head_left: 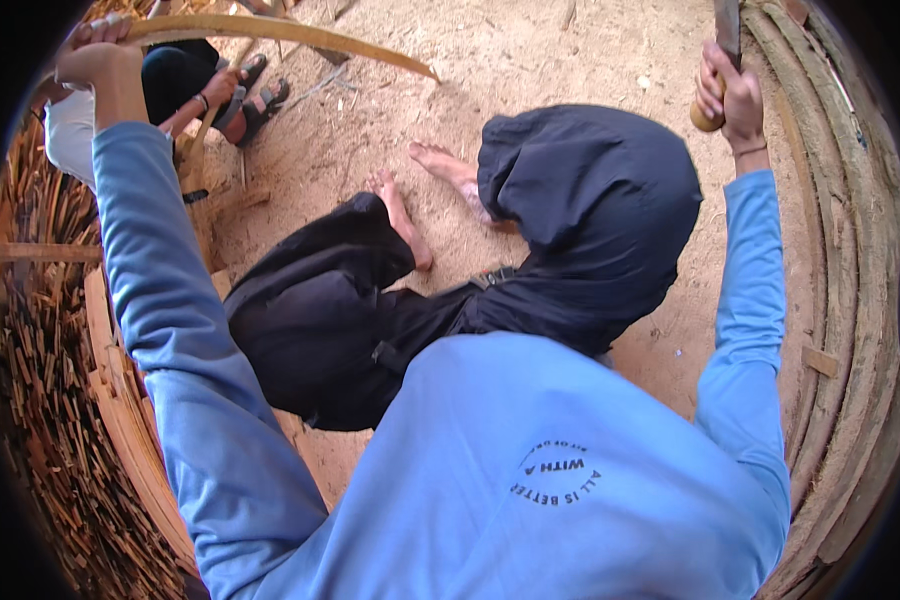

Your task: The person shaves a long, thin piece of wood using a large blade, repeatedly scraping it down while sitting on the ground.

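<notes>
At the upper left, my left hand (102, 58) is closed round the near end of a curved strip of wood (280, 30). The strip arches rightward and tapers to a point above the sandy ground. Raised at the upper right, my right hand (730, 98) grips a machete (728, 28) by its rounded wooden handle. Its dark metal blade points up and runs out of the picture at the top edge, so the tip is hidden. The machete and the strip are far apart.
A co-worker crouches at the upper left, a hand (222, 86) near their sandals (262, 110). Split wood pieces (40, 430) are stacked along the left. Long rough boards (840, 300) line the right, with a small wood block (820, 361). Wood dust covers the ground (370, 110) round my bare feet.
</notes>
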`<state>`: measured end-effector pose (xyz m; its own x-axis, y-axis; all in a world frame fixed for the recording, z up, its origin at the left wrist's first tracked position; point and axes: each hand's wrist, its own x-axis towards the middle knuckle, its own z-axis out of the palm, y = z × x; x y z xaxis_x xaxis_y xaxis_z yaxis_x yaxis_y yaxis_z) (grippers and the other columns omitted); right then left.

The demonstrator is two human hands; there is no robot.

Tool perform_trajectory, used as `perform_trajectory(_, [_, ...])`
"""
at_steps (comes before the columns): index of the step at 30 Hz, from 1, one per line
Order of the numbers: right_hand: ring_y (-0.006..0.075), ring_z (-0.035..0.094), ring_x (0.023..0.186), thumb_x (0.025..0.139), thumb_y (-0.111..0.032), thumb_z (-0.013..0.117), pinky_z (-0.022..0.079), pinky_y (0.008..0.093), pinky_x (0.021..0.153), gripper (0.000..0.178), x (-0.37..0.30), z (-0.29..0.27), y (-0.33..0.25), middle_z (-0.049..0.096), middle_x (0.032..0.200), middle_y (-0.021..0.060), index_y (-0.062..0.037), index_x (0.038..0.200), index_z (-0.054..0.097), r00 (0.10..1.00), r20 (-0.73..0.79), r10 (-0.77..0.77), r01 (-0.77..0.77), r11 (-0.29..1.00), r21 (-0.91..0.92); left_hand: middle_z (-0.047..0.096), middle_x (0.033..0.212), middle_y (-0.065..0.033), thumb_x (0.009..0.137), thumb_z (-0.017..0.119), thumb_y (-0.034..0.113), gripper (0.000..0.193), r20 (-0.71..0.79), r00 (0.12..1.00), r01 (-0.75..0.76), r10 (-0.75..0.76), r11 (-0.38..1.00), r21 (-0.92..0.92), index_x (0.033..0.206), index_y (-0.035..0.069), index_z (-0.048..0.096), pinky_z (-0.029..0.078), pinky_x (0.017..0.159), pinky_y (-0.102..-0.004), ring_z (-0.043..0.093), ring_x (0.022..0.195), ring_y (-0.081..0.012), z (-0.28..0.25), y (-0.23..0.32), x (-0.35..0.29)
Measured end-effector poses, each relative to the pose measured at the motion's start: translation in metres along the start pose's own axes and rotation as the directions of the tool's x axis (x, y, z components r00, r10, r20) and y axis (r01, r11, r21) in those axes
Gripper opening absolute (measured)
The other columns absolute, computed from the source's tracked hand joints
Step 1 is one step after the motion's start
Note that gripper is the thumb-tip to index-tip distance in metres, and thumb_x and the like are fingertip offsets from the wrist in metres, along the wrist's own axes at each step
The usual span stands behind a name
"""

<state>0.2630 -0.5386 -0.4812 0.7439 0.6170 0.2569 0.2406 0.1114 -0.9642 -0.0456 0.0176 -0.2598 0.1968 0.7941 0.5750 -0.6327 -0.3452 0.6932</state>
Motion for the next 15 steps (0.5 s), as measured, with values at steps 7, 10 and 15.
perform_trajectory(7, [0.0022, 0.037, 0.038, 0.094, -0.044, 0.060, 0.032, 0.0185, 0.034, 0.039, 0.004, -0.058, -0.037, 0.041, 0.053, -0.0074, -0.0096, 0.077, 0.053, 0.997, -0.082, -0.005, -0.010, 0.983, -0.185, 0.020, 0.055, 0.0007, 0.079, 0.049, 0.009, 0.034, 0.076, 0.996, -0.057, 0.056, 0.998, 0.016, 0.058, 0.016, 0.024, 0.027, 0.052, -0.0331, 0.021, 0.049, -0.0165, 0.035, 0.003, -0.042])
perform_trajectory(10, [0.0022, 0.038, 0.038, 0.094, -0.045, 0.059, 0.033, 0.0181, 0.034, 0.038, 0.006, -0.054, -0.034, 0.042, 0.052, -0.0080, -0.0114, 0.077, 0.053, 0.996, -0.088, -0.029, 0.016, 0.990, -0.143, 0.023, 0.056, -0.0001, 0.082, 0.049, 0.009, 0.032, 0.181, 0.983, 0.022, -0.021, 1.000, -0.007, 0.060, 0.014, 0.025, 0.029, 0.054, -0.0333, 0.023, 0.050, -0.0163, 0.003, -0.002, -0.004])
perform_trajectory(15, [0.0030, 0.039, 0.038, 0.094, -0.043, 0.060, 0.035, 0.0193, 0.034, 0.038, -0.008, -0.013, 0.019, 0.042, 0.052, -0.0073, -0.0139, 0.072, 0.051, 0.996, -0.060, 0.060, -0.059, 0.998, 0.014, 0.023, 0.055, 0.0004, 0.083, 0.049, 0.009, 0.032, 0.142, 0.990, -0.003, -0.002, 0.999, 0.034, 0.060, 0.014, 0.027, 0.029, 0.052, -0.0328, 0.024, 0.049, -0.0160, 0.010, 0.001, -0.017])
